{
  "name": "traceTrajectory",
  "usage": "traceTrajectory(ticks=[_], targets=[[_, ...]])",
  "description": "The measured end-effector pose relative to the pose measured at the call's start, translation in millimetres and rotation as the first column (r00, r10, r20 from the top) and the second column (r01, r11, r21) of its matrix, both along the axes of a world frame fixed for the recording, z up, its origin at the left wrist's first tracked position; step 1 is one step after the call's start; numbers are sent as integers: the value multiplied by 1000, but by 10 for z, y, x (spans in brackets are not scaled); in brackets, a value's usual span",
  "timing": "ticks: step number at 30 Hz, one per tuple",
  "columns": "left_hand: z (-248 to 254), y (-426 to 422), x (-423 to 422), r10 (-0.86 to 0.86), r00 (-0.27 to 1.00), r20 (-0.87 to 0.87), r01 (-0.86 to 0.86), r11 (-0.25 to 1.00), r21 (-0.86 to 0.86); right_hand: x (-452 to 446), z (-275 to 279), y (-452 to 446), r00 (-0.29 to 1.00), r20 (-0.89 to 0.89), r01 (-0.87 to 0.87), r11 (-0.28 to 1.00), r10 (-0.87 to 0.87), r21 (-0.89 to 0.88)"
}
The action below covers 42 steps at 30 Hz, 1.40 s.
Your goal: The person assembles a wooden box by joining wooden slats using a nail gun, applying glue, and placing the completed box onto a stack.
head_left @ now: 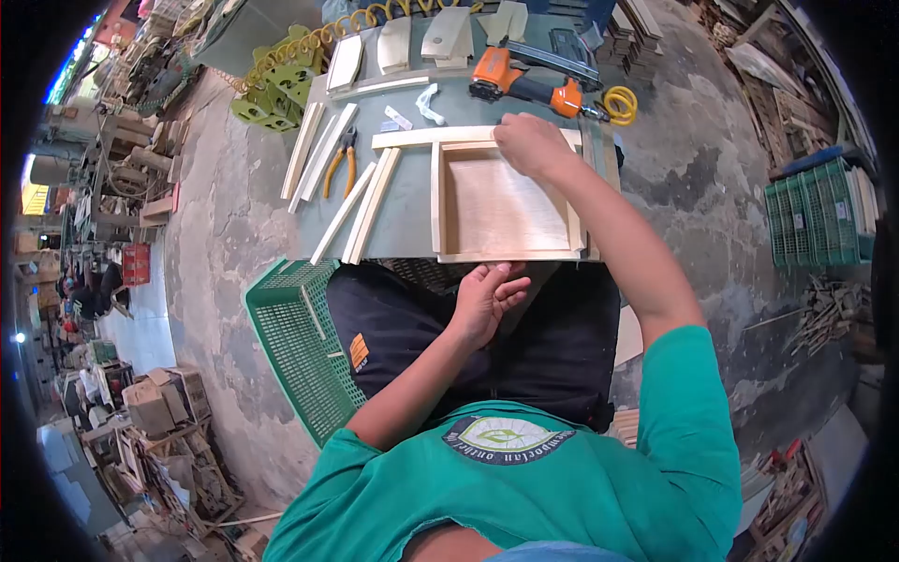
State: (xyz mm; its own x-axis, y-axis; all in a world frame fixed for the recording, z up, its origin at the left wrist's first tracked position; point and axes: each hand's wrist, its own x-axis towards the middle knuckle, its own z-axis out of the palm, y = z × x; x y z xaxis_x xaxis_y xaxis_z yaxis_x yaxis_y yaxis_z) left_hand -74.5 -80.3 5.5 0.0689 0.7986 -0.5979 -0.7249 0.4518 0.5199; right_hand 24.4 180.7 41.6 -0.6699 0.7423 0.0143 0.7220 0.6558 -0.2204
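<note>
A shallow wooden box (506, 199) with a plywood bottom lies at the near edge of the work table. Along its far side runs a pale wooden strip (412, 140), which sticks out past the box's left corner. My right hand (532, 146) is closed over this strip near the box's far right corner; its fingertips are partly hidden. At the near wall, my left hand (489, 302) is palm up with loosely curled fingers apart, its fingertips close to or touching the box's edge. An orange and black nail gun (529, 82) lies just beyond my right hand.
Pliers with orange handles (339, 167) and loose wooden strips (367, 208) lie left of the box. Flat wooden pieces (395, 45) line the table's back, near a coiled yellow hose (342, 33). A green crate (295, 347) stands by my left leg.
</note>
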Motion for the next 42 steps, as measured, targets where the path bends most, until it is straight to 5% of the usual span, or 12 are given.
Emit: traceTrajectory(ticks=[14, 17, 18, 20, 23, 25, 27, 30, 37, 40, 42], targets=[[-38, 35, 8, -67, 985, -160, 66, 998, -11, 195, 2, -56, 990, -78, 127, 977, -115, 172], [26, 24, -199, -200, 945, -259, 207, 978, -1, 348, 115, -126, 972, -181, 184, 967, -152, 177], [145, 22, -277, -171, 926, -336, 211, 974, 85, 434, 157, -219, 898, -383, 287, 948, -217, 137], [478, 62, -441, -2, 767, -642, 170, 965, 200, 668, 279, -499, 697, -608, 420, 904, -379, -82], [502, 342, -897, 284, 453, -845, 140, 914, 381, 936, 411, -1043, 617, -428, 562, 751, -660, -346], [440, 675, -1072, 247, 263, -933, 251, 916, 313, 978, 239, -1271, 645, -406, 545, 762, -648, -350], [477, 928, -1054, -6, 444, -896, 324, 934, 154, 983, 94, -1368, 663, -394, 531, 771, -637, -353], [338, 1116, -1116, -192, 346, -918, 412, 910, -36, 970, 26, -1370, 616, -433, 535, 753, -658, -384], [304, 1207, -896, -149, 294, -944, 393, 919, -23, 1186, 15, -1360, 575, -438, 532, 723, -691, -442], [263, 1214, -905, -93, 373, -923, 398, 915, 68, 1085, 155, -1431, 573, -590, 631, 766, -569, -126], [209, 1223, -947, -84, 380, -921, 409, 909, 85, 846, 218, -1484, 550, -623, 574, 793, -557, -203]])
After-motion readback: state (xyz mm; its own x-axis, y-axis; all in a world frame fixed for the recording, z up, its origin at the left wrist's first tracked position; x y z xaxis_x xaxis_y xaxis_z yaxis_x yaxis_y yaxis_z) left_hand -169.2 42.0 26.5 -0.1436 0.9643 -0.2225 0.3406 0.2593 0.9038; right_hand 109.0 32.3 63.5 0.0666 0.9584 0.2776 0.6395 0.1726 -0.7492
